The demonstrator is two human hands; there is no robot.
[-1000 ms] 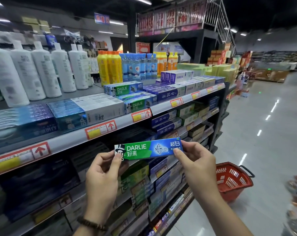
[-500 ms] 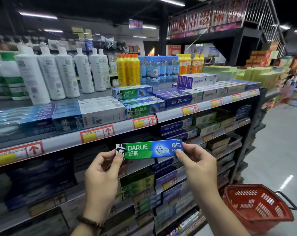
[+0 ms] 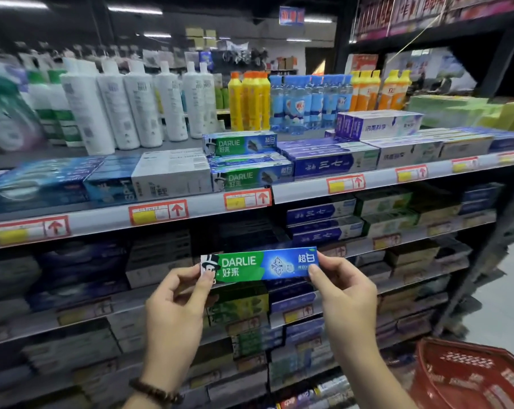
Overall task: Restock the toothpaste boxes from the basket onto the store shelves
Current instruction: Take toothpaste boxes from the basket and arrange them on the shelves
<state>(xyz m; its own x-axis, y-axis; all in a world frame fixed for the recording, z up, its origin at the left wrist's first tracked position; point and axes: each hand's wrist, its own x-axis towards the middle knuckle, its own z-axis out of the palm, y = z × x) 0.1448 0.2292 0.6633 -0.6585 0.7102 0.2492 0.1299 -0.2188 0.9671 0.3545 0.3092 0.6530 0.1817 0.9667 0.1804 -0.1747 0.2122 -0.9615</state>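
The left hand (image 3: pixel 176 314) pinches the left end of a green-and-blue Darlie toothpaste box (image 3: pixel 258 265). Its thumb lies over the top-hatted figure printed there and its fingers curl behind. The right hand (image 3: pixel 347 302) pinches the right end the same way, thumb on the blue front near the lower corner, fingertips round the back. Between them the toothpaste box is held level, printed face toward the camera. It hangs in the air in front of the shelving, below the top shelf (image 3: pixel 102 222) and resting on no shelf. A dark beaded bracelet (image 3: pixel 155 389) circles the left wrist.

Straight above the held box, matching Darlie boxes (image 3: pixel 244 160) lie lengthwise in a stack on the top shelf. Just to their left sit grey-white boxes (image 3: pixel 173 175). Just to their right sit dark blue boxes (image 3: pixel 332 165), with a purple-and-white box (image 3: pixel 379 125) stacked higher behind those. Red-and-yellow price tags (image 3: pixel 158 212) with upward arrows run along the shelf's front rail.

Behind the boxes stand tall white bottles (image 3: pixel 117 107), then yellow bottles (image 3: pixel 249 101), then packs of blue bottles (image 3: pixel 308 101) further right. The lower shelves (image 3: pixel 412 237) carry more boxes, mostly dark and blurred.

The red plastic basket (image 3: pixel 468 376) sits low at the right, near the foot of the shelving and beside the right forearm. The picture's edge cuts it off, and its contents cannot be made out.
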